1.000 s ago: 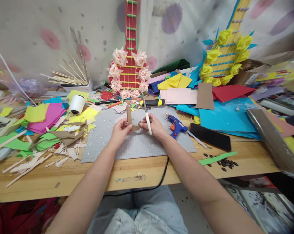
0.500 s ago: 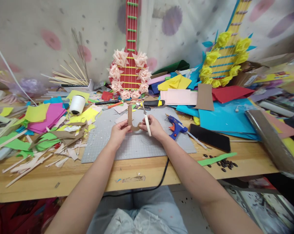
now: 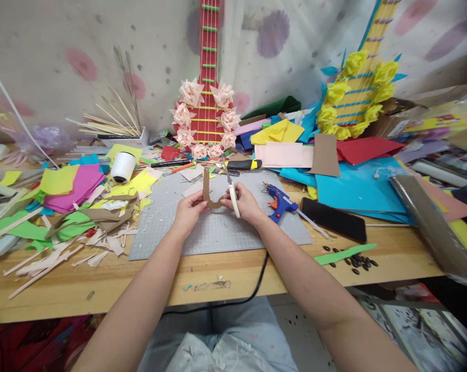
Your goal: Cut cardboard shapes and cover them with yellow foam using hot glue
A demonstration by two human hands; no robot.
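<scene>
Above the grey cutting mat (image 3: 156, 227), a curved, hook-shaped strip of brown paper or foam (image 3: 206, 187) is held between my two hands. My left hand (image 3: 190, 211) pinches its lower left side, thumb in front. White-handled scissors (image 3: 233, 199) rest in my right hand (image 3: 246, 204), blades pointing up and away from me. Fingertips of that same hand also touch the right end of the brown strip. A blue glue gun (image 3: 282, 201) lies on the mat to the right of my right hand.
Coloured paper scraps (image 3: 74, 186) pile up at left beside a white spool (image 3: 123, 166). A red paper guitar with pink flowers (image 3: 206, 113) stands behind the mat. At right lie a black phone (image 3: 333, 219), blue sheets (image 3: 361, 188) and small black beads (image 3: 359, 262).
The brown strip and the scissors have tilted very slightly in my hands. Both hands keep the same grip and place.
</scene>
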